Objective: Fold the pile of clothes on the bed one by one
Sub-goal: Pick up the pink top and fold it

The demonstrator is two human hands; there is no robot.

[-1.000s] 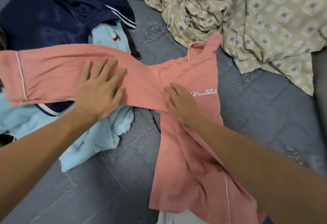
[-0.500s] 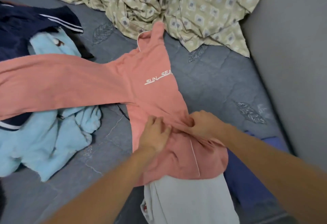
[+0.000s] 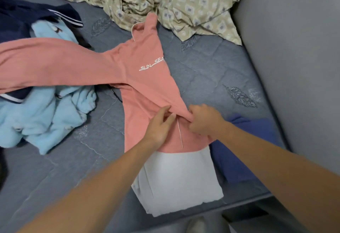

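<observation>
Pink top (image 3: 147, 78): fold in hand on bed (image 3: 211, 78)

Head view. Spread across grey quilt, one sleeve over blue pile (image 3: 44, 114), hem over folded white garment (image 3: 176, 181). Right hand (image 3: 204, 120) clenched on bunched side fabric; left hand (image 3: 160, 124) pinching beside it. Advised: draw edge taut, fold along piping, smooth flat. Sleeve end cut off at left; far side tucked under, unseen.

Both forearms are bare, with no sleeves, watch or rings showing.
</observation>
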